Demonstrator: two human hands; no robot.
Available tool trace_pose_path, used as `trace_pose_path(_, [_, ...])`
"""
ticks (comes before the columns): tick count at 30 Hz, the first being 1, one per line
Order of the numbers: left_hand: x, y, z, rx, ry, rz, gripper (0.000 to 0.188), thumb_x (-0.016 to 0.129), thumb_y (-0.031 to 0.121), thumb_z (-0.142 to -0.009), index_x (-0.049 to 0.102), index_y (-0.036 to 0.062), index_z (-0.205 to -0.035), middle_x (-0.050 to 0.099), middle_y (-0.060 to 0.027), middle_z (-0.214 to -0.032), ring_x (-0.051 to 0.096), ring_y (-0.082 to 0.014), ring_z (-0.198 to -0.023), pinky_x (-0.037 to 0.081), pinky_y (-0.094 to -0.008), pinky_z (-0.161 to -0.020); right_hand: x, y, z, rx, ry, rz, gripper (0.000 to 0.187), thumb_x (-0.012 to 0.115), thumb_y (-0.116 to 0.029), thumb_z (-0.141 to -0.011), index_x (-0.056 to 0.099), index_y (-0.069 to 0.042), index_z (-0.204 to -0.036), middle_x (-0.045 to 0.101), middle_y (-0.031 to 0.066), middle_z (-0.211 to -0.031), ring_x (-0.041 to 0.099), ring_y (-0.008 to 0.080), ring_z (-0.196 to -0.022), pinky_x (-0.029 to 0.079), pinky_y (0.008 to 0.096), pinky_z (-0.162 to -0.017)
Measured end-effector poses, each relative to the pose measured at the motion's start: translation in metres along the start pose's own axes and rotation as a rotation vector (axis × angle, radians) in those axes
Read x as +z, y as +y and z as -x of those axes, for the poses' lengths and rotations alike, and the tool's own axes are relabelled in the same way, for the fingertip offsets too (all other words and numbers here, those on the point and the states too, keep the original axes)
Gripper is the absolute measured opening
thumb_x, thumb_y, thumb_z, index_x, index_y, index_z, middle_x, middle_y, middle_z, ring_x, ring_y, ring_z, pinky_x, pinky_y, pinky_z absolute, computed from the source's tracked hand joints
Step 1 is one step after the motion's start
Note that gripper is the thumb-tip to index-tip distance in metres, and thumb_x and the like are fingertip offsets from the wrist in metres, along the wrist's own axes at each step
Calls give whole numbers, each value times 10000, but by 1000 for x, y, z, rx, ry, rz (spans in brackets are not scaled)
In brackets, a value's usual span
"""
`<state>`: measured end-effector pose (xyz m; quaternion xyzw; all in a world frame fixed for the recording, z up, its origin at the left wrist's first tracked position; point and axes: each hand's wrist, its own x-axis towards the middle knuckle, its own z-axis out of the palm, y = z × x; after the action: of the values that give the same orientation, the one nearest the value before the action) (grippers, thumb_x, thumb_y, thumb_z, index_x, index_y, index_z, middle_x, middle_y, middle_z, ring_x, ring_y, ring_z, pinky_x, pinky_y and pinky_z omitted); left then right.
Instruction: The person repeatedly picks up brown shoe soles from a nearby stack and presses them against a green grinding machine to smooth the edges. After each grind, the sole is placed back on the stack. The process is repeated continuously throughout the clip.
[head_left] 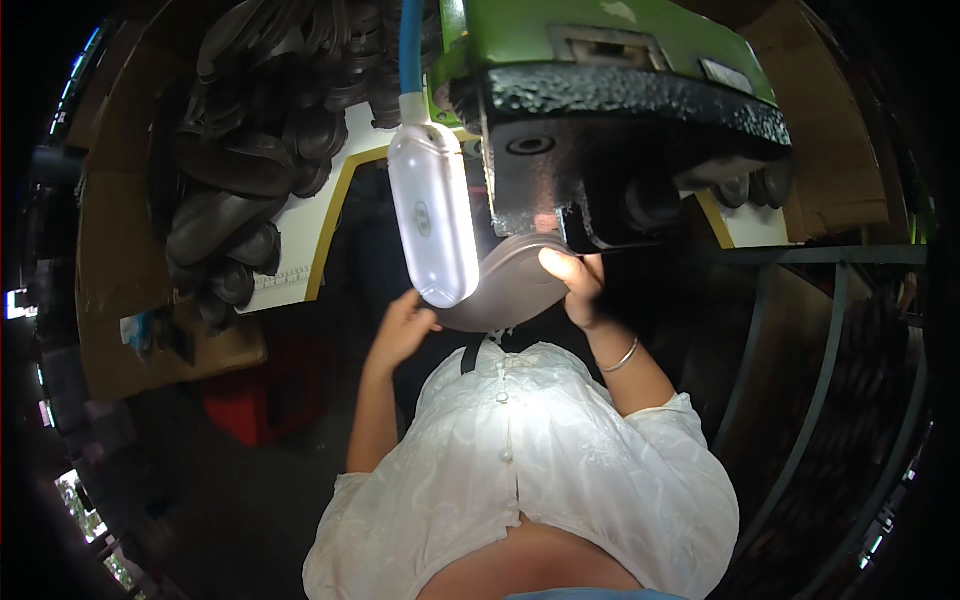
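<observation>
Well — sole (518,293) handheld, soles (222,228) beside cardboard (115,290)

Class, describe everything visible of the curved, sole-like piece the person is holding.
The sole-like piece is grey-brown and smooth-looking, perhaps rubber or foam, with a curved outline and a wavy upper edge. It tilts at the near side of the green-and-black machine, upper edge close by; contact there is unclear. The right grip holds its right side, thumb on the visible face. The left grip is at its left end, where the white lamp hides part of it.
</observation>
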<state>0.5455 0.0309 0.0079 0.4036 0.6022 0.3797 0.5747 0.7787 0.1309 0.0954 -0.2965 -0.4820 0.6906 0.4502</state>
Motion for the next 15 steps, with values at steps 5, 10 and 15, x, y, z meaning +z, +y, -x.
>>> trace_pose_path(5, [72,-7,-10,89,-427,-338,371,565,179,-735,532,-17,-1049,617,-167,-864,604,-263,-739,474,-346,-661,4,-33,-15,49,-176,316,253,597,-117,-765,567,9,-982,589,27,-866,523,91,-787,432,249,-719])
trace_pose_path(10, [120,30,-10,245,-613,-359,445,647,240,-760,509,-19,-1095,594,-141,-960,585,-216,-848,461,-308,-766,-7,-37,-23,137,-297,900,357,612,-297,-752,602,8,-936,633,157,-807,624,241,-754,473,321,-689])
trace_pose_path(15, [92,31,-19,81,-343,-241,473,664,262,-758,510,-25,-1102,622,-113,-854,604,-153,-749,477,-265,-678,-43,-94,-25,-375,415,1281,294,561,-213,-780,580,-14,-996,616,156,-926,608,281,-855,465,325,-767])
